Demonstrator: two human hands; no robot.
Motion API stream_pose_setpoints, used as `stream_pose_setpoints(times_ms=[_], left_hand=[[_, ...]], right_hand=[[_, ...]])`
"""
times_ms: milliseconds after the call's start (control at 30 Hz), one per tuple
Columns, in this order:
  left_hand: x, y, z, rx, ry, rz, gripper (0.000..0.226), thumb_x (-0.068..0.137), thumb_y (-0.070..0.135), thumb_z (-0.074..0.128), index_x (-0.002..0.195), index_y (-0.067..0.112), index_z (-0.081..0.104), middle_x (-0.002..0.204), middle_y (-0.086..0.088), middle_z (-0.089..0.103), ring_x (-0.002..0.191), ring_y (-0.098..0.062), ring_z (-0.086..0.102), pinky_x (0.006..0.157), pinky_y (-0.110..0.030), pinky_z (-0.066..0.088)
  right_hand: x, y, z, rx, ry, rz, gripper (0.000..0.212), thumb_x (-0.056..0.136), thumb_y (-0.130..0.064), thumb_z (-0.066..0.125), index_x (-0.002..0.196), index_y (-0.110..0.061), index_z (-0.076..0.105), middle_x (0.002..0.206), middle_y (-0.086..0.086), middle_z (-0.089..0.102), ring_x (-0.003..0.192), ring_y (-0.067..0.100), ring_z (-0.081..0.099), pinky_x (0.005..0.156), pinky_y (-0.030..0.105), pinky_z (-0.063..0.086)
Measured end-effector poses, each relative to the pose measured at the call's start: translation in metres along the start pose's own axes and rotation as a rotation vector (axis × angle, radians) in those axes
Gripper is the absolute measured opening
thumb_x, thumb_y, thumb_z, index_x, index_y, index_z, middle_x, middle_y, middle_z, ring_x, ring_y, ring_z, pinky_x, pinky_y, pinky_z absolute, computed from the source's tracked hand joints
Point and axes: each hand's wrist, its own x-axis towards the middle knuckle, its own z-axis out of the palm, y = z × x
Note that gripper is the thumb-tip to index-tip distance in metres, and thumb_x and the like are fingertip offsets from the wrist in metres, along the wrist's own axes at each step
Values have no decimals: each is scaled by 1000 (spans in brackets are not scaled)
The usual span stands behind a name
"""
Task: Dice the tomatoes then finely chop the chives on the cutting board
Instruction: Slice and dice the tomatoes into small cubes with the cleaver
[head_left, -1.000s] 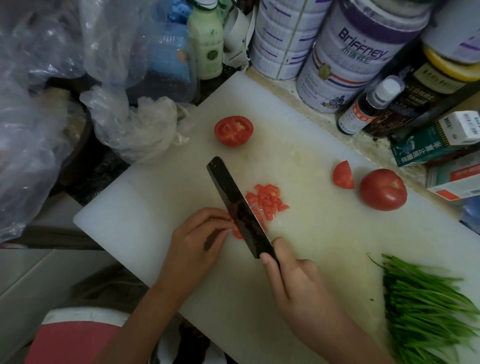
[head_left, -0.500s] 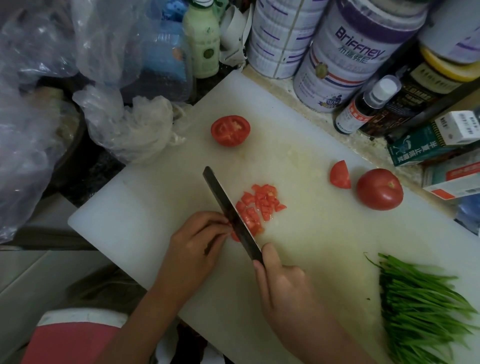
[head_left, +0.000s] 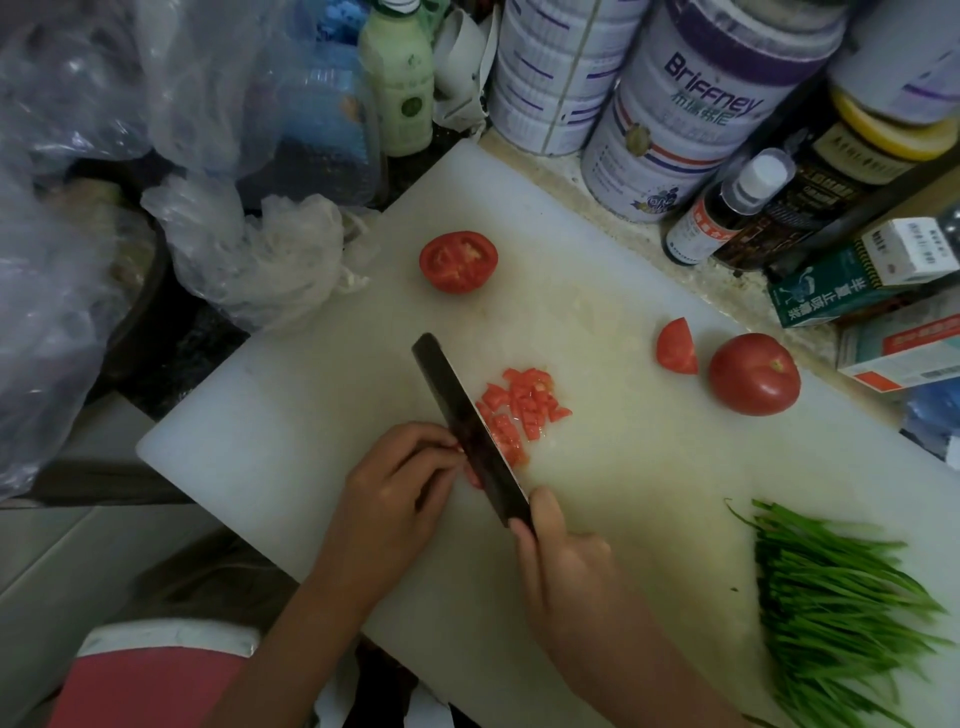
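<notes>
**A:** From the head camera, where is everything, taking the knife (head_left: 462, 415) as the mark?

**B:** The right hand (head_left: 566, 561) is wrapped round its handle. The left hand (head_left: 395, 483) sits just left of the blade, its curled fingertips pinning a tomato remnant (head_left: 471, 477) against it. The diced tomato (head_left: 524, 405) lies touching the blade's right side. The half tomato (head_left: 458, 261) is beyond the tip. The wedge (head_left: 677, 346) and the whole tomato (head_left: 754, 373) are well to the right, and the chives (head_left: 841, 613) are right and nearer the person. All of it is on the cutting board (head_left: 311, 415).

**A:** How will that remnant handle?

**B:** I'd judge it soft, wet and slippery. It should be held on the skin side with the fingertips tucked back, because little is left to grip.

**A:** What has changed in the last second?

**B:** More dice trail along the blade toward the handle. The fingertips have closed up to it. The other pieces haven't shifted.
</notes>
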Motion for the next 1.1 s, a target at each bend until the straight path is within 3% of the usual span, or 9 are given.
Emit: stream_pose_setpoints(times_ms=[100,300,500,633,933,1100], left_hand=[[1,2,0,-1,-11,-13,22,90,23,64,89,3,73,100,-8,66,92,-17,65,87,-27,52],[-1,4,-1,73,-57,3,28,90,29,63,93,2,70,103,-9,64,94,-19,63,87,-25,50],[-7,7,1,77,-90,37,33,90,34,63,95,2,70,109,-10,62,103,-17,58,92,-23,48],[-6,2,-3,40,-131,40,29,90,31,61,99,5,71,114,-5,57,105,-15,56,95,-18,45],[-9,12,6,95,-42,-26,17,90,19,59,87,6,70,108,-9,59,98,-18,59,77,-31,53],[-6,13,8,132,-18,-22,15,88,15,60,82,4,68,103,-11,60,95,-18,58,80,-23,49]], right_hand=[[15,-1,0,-10,20,-27,53,94,-59,10,122,-22,35,63,4,54,58,30,55,51,39,39],[46,-8,-3,57,55,-59,34,100,-32,35,124,-9,44,72,17,62,67,38,57,60,46,44],[21,-2,-1,1,39,-35,40,98,-41,29,119,-12,46,61,12,56,59,35,55,51,38,34],[28,-3,-12,18,-7,-9,35,99,-37,31,122,-13,43,69,12,58,68,34,55,60,40,37],[43,-7,-13,51,-26,-27,31,99,-36,34,117,-13,43,65,9,53,69,35,55,64,44,42],[22,-1,-17,39,-61,-17,29,96,-41,29,106,-17,42,56,-7,39,51,17,42,54,34,32]])
